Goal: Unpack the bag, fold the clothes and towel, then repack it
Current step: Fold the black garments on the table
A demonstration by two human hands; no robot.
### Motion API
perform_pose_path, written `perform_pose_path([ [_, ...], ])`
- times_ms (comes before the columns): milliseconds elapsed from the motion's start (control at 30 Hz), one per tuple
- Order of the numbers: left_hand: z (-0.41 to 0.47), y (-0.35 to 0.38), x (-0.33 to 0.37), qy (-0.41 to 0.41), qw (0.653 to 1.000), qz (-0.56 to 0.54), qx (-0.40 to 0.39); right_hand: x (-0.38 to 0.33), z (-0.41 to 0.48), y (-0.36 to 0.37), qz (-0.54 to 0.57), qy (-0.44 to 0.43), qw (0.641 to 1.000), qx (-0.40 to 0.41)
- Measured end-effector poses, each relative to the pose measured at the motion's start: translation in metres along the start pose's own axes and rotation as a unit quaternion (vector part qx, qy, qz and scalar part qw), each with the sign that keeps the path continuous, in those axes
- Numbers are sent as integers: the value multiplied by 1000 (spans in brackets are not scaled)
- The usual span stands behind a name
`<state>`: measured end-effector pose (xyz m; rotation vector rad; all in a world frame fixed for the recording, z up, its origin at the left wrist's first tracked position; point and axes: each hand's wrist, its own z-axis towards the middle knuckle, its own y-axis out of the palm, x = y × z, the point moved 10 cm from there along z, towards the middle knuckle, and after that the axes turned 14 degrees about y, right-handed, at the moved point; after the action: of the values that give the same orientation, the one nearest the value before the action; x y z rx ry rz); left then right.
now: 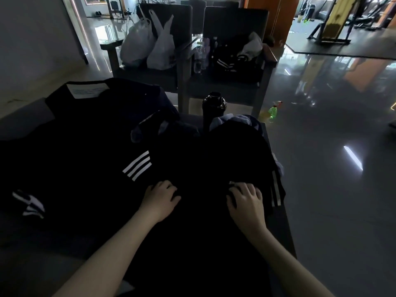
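- Farthest to the left of the fingers, a small black-and-white striped piece lies on the dark surface.
- Beyond it and well past the left fingertips sits a black bulk with a white label; in this dim light I cannot tell whether it is the bag.
- Just ahead of the left fingers and slightly left of them, three white stripes show on black cloth.
- The left hand lies on the black garment, fingers bent down into the fabric; I cannot tell whether they pinch it or only press.
- Between the two sets of fingers the garment lies spread, and far beyond it a black bottle stands upright.
- The right hand rests on the same garment, fingers curled; its grip is equally unclear.
- Just right of the right fingers, white side stripes run along the cloth's edge.
- Past them, beside the bottle, a pale cloth is bunched up.
- Farther right, a green spray bottle stands on the floor.
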<state>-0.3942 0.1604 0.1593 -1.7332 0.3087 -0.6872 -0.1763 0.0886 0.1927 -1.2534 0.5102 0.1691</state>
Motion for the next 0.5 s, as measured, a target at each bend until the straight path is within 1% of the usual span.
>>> perform_pose_path([
  [33,-12,0,-1,-15,1000,-3,10,4,-17,5,7,6,1000,-7],
  [100,-35,3,-4,-41,999,-10,23,9,-44,22,-13,20,998,-62],
  [200,-59,18,-14,-66,997,-24,-23,20,-59,37,-56,35,987,-144],
  [267,-71,21,-23,-87,995,1,-51,24,-54,38,-70,36,981,-176],
  [333,-84,20,-36,-127,990,0,-59,26,-51,34,-82,44,976,-198],
  [400,-95,19,-42,-141,988,5,-66,27,-55,24,-102,68,975,-186],
  [500,-106,17,-48,-143,988,24,-56,30,-75,1,-126,134,978,-102],
])
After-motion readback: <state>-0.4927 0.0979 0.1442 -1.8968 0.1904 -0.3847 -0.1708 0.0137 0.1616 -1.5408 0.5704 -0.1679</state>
